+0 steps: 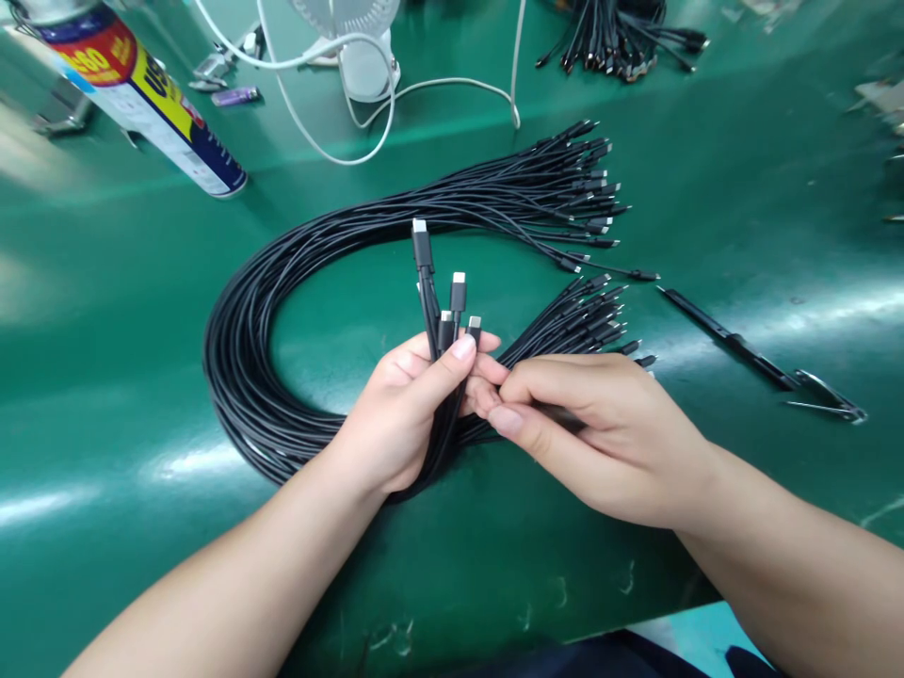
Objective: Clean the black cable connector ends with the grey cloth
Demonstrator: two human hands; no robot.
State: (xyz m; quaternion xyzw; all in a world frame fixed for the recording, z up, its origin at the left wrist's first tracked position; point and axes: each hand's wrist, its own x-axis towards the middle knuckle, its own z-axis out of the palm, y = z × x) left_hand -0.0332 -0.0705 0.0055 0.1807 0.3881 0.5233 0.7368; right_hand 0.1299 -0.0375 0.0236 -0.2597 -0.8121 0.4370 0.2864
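Note:
A big bundle of black cables (240,358) lies looped in a U on the green table (105,452), with both sets of plug ends fanned out at the right (593,188). My left hand (402,414) grips several cable ends upright, their silver-tipped plugs (452,301) sticking up above my thumb. My right hand (600,433) rests over the lower fan of plugs and pinches a cable there between thumb and fingers, its fingertips touching my left hand.
A spray can (141,94) lies at the back left. A white fan base (367,56) with white cord (438,87) stands at the back middle. Another pile of black cables (621,38) is at the back right. A black tool with a metal tip (763,358) lies to the right.

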